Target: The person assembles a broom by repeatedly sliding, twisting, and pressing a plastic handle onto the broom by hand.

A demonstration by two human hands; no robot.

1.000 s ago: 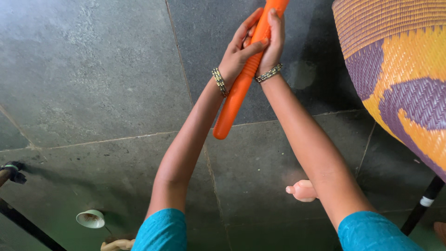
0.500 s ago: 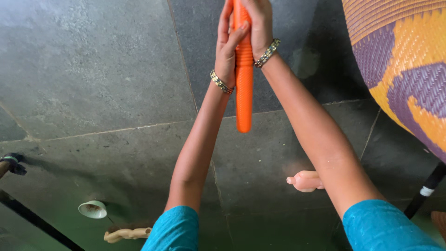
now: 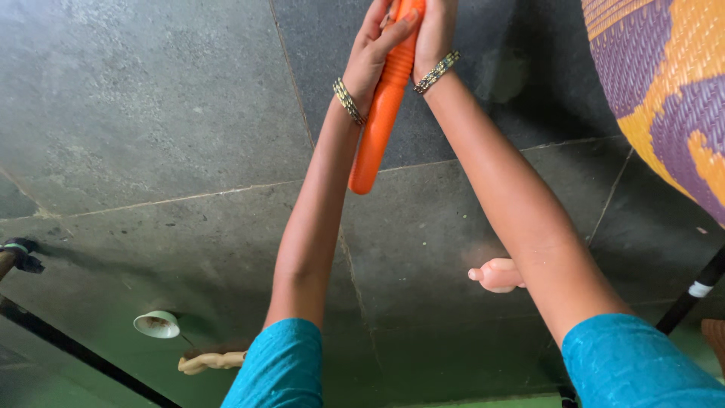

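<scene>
Both my hands grip a long orange ribbed plastic handle (image 3: 381,113) at the top of the view. My left hand (image 3: 374,49) wraps it from the left, and my right hand (image 3: 432,34) closes on it from the right, slightly higher. The handle's rounded lower end points down toward me, tilted a little left, between my forearms. Its upper part runs out of the frame. Each wrist wears a beaded bangle, and both arms have blue sleeves.
Below lies a dark grey stone-tile floor (image 3: 151,128). A woven purple, yellow and orange mat or basket (image 3: 672,83) bulges in at the upper right. A toe (image 3: 495,274) shows under my right arm. A small pale green cup-shaped thing (image 3: 156,324) and black poles (image 3: 691,298) sit low.
The handle swung from tilted to upright, and now tilts left again. My hands rose toward the top edge, and the woven thing slid farther right.
</scene>
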